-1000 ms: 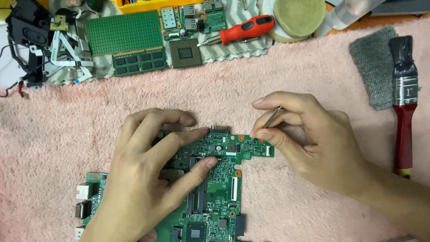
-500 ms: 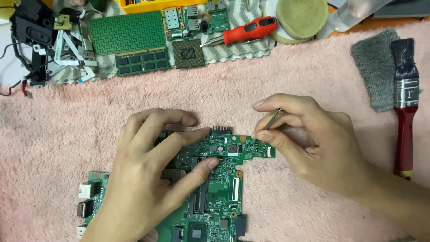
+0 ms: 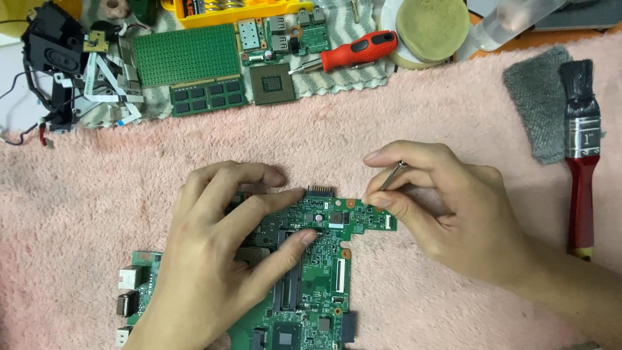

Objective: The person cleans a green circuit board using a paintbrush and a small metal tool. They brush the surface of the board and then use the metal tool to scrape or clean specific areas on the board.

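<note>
A green laptop motherboard (image 3: 321, 272) lies on a pink fluffy mat (image 3: 402, 110). My left hand (image 3: 217, 253) rests flat on the board, fingers spread and pressing it down, thumb near its top edge. My right hand (image 3: 447, 207) pinches a thin metal tool (image 3: 392, 175), probably tweezers, between thumb and fingers. The tool's tip is hidden behind the thumb at the board's upper right arm.
Along the far edge lie a green perforated board (image 3: 186, 55), a memory module (image 3: 207, 96), a processor chip (image 3: 272, 84), a red-handled screwdriver (image 3: 356, 48) and a round yellow sponge (image 3: 431, 23). A grey cloth (image 3: 534, 97) and red-handled brush (image 3: 580, 149) sit right. Black speaker parts (image 3: 55, 58) are far left.
The view shifted slightly, so everything sits a little lower in the frame. Both hands keep the same hold on the board and the tool.
</note>
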